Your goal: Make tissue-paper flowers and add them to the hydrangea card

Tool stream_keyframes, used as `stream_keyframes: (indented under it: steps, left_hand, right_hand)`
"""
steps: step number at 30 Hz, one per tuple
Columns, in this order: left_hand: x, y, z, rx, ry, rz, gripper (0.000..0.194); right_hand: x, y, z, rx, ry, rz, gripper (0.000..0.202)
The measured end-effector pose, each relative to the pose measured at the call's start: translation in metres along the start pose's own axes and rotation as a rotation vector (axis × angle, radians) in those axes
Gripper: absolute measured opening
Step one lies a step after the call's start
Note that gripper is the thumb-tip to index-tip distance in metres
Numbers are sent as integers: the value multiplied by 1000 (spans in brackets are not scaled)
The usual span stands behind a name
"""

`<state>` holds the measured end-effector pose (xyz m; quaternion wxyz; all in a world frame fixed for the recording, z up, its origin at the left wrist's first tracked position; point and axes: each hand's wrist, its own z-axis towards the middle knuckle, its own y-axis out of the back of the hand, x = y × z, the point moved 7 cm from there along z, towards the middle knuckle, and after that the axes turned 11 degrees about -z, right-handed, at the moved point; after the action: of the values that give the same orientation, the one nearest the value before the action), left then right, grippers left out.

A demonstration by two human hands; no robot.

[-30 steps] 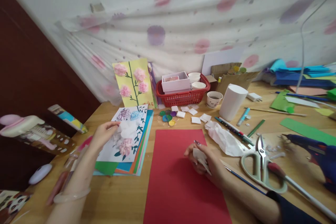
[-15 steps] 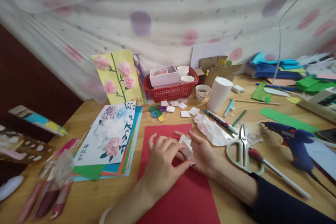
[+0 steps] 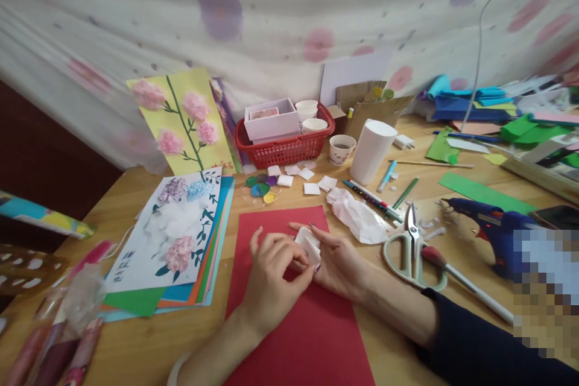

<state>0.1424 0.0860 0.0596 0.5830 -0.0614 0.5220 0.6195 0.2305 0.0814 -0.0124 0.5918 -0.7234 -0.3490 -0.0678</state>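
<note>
A small piece of white tissue (image 3: 308, 244) sits between my two hands above a sheet of red paper (image 3: 307, 344). My left hand (image 3: 275, 277) bends over it from the left, thumb and index finger pinched at its edge. Turned palm up, my right hand (image 3: 346, 265) holds the tissue against its fingers. Part of the tissue is hidden by my left fingers. Beyond the red paper lie several folded white tissue squares (image 3: 311, 189) and small discs of coloured paint (image 3: 260, 190). A crumpled white tissue (image 3: 355, 215) rests to the right.
Scissors (image 3: 411, 253), a red-tipped brush (image 3: 470, 286) and a blue glue gun (image 3: 493, 223) lie to the right. A tissue roll (image 3: 373, 151), a paper cup (image 3: 341, 151) and a red basket (image 3: 284, 154) stand behind. On the left is a flower picture (image 3: 158, 241) over coloured sheets.
The camera view has shifted, so most things sit slightly further left. My left thumb and index finger have drawn closer together at the tissue's edge. Both hands stay over the red paper.
</note>
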Motion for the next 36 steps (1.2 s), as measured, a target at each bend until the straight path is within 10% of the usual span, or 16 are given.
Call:
stream_keyframes:
  steps: [36]
  left_hand:
    - [10,-1,-2,-31,92,-115,12]
  right_hand:
    - [-4,-12,-5,108,-70,-110,25]
